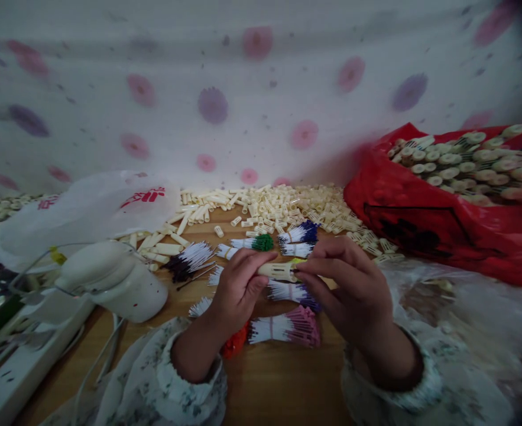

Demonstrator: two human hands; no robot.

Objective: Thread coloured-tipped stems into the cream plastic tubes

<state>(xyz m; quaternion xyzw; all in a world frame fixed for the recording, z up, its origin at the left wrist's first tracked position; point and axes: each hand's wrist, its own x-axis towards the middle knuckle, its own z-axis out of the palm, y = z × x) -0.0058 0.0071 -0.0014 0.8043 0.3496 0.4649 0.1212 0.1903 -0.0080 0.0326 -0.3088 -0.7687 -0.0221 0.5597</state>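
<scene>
1 cream tube (pixel 275 271) in work, held up over the table (pixel 282 390); left hand (pixel 238 290) closed round its plain end; right hand (pixel 353 290) narrow, fingertips at the slotted end, can't tell if pinching a small part; this 1 looks unfinished; red bag (pixel 402 207) at right full of long pieces (pixel 464 163), probably done; plenty left, judging by loose cream pieces (pixel 287 204) and the pink-tipped bundle (pixel 284 326), which lies uninserted.
</scene>
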